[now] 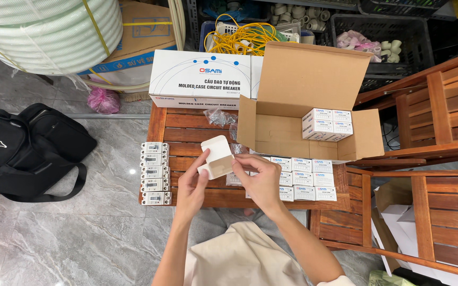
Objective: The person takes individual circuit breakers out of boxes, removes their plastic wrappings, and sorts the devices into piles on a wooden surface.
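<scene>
While both hands (229,177) grip small open carton (216,157), its contents hidden; stacked boxes (303,179) partly blocked by right hand.

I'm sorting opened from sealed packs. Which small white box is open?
The small white box held between the left hand and right hand: its flap stands up, unlike the closed boxes stacked on the bench.

A slatted wooden counter (186,124) carries an open cardboard box (314,100). Left of the box lies a column of grey breakers (155,173); in front of it, rows of small white cartons (306,179). Behind and to its left rests a large white carton (200,79).
</scene>
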